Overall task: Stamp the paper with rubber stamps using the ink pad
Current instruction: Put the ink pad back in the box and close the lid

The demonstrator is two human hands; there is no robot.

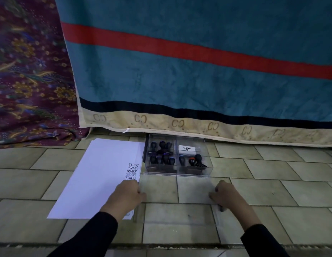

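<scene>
Clear lid [178, 197]: left hand [128, 193] and right hand [225, 195] grip its side edges. Risk, I judge: slick plastic slips and strikes the stamp box [161, 171].

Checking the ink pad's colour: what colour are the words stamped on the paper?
Black stamped words on white paper; head view shows it best.

Teal blanket [198, 80], one red stripe, navy band — cream border carries repeated CC motifs. Maroon cloth [28, 71], gold-and-blue floral. White paper [102, 173], black stamped words. Black stamps [162, 153], one orange-collared. White ink pad [187, 149], black lettering. Clear lid [176, 191]. Pale grey-green floor tiles [272, 191]. Black sleeves [91, 236].
</scene>
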